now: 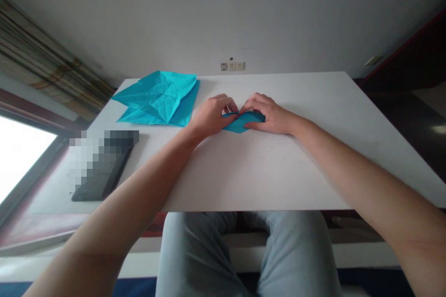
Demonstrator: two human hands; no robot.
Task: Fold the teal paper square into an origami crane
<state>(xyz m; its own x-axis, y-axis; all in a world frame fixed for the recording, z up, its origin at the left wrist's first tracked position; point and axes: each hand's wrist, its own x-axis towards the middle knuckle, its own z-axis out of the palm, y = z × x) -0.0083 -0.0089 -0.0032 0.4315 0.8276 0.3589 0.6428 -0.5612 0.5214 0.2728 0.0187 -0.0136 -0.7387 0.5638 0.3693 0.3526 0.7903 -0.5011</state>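
Note:
A small folded piece of blue paper [240, 124] lies on the white table in front of me, its lower corner pointing toward me. My left hand [216, 113] grips its left end, with the thumb along the near side and the fingers curled over the far edge. On the right end my right hand [267, 113] holds it the same way, thumb in front and fingers bent on top. The fingertips of both hands nearly meet at the paper's upper middle. Parts of both ends are hidden under the fingers.
Larger creased sheets of blue paper [160, 97] lie at the table's back left. A dark flat device [101, 176], partly blurred out, sits at the left edge. The white table [251, 181] meets a wall with sockets [232, 66]. A window and curtain [45, 55] are on the left.

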